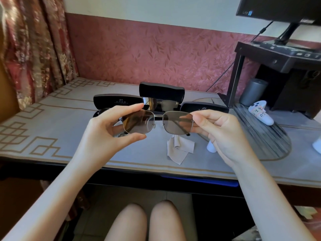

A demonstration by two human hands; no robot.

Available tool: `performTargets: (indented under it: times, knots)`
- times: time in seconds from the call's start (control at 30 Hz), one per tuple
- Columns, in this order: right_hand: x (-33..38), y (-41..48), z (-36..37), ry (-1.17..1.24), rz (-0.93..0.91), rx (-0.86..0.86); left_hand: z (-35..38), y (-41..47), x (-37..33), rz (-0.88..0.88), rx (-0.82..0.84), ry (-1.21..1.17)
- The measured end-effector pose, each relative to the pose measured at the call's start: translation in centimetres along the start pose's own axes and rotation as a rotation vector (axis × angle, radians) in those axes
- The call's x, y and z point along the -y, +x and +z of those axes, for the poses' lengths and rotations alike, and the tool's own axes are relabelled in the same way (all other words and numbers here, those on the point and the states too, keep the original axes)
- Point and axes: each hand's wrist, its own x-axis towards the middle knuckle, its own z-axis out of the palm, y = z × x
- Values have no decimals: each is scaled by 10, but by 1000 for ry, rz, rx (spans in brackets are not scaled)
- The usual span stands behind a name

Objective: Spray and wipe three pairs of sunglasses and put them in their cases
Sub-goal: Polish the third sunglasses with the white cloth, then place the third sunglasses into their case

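I hold a pair of metal-framed sunglasses (pixel 157 121) with brown lenses in the air above the table. My left hand (pixel 111 126) pinches the left lens rim between thumb and fingers. My right hand (pixel 218 129) pinches the frame's right end. Behind them stand three open black cases: a left case (pixel 118 101), a middle case (pixel 161 91) with dark sunglasses (pixel 163 104) in it, and a right case (pixel 205 107). A beige wiping cloth (pixel 178 148) lies crumpled on the table below the glasses. A white spray bottle (pixel 211 146) shows partly behind my right hand.
The table (pixel 52 122) has a grey patterned cover. A dark shelf stand (pixel 278 61) with a monitor (pixel 278 7) sits at the right. A grey cylinder (pixel 253 91) and a white labelled object (pixel 260 113) are under and beside it. A curtain (pixel 31 40) hangs at the left.
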Motion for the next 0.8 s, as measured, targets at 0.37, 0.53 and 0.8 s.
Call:
performTargets:
  times: [0.37,0.53,0.8]
  knots:
    - [-3,-3,-1,-8,30,-41,4,0,1,-12,-10,4]
    - [1,-3,-10,8,59,6,9,3,3,-41,-21,-35]
    - [27,18,-48,-85,26,-121,53,49,5,-2,18,-56]
